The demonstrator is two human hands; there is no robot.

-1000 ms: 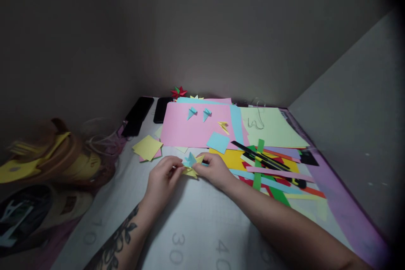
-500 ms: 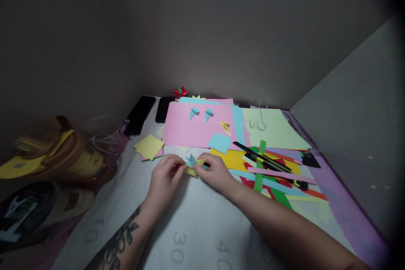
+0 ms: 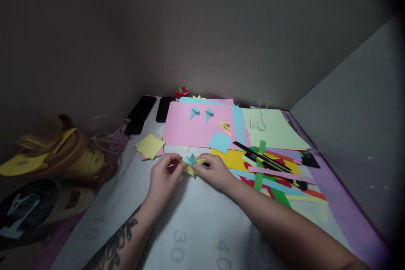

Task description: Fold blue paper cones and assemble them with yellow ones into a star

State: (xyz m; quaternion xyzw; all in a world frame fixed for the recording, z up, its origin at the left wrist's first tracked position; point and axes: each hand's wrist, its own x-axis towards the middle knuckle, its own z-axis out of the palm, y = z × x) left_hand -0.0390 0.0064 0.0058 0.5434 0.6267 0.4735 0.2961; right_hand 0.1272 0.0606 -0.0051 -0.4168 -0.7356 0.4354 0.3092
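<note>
Between my two hands is a folded paper star (image 3: pixel 191 166) with yellow and light blue points. The fingers of my left hand (image 3: pixel 166 174) pinch its left side. My right hand (image 3: pixel 217 173) grips its right side, thumb in front; the other fingertips are partly hidden behind the paper. Beyond them, on a pink sheet (image 3: pixel 180 133), lie two small blue folded pieces (image 3: pixel 194 113) and a yellow folded piece (image 3: pixel 225 127). A light blue paper square (image 3: pixel 220 142) lies just past my right hand, and a yellow square (image 3: pixel 150 146) rests past my left.
Paper strips (image 3: pixel 280 196) and a black-and-yellow cutter (image 3: pixel 268 161) lie in a pile at the right. Two dark phones (image 3: pixel 142 108) are at the back left. A red and green paper star (image 3: pixel 181 91) sits by the wall. Brown bags (image 3: pixel 74 164) stand left of the table.
The paper star has turned slightly between my fingers, and its blue point has shifted a little to the right. Both hands stay almost in the same place.
</note>
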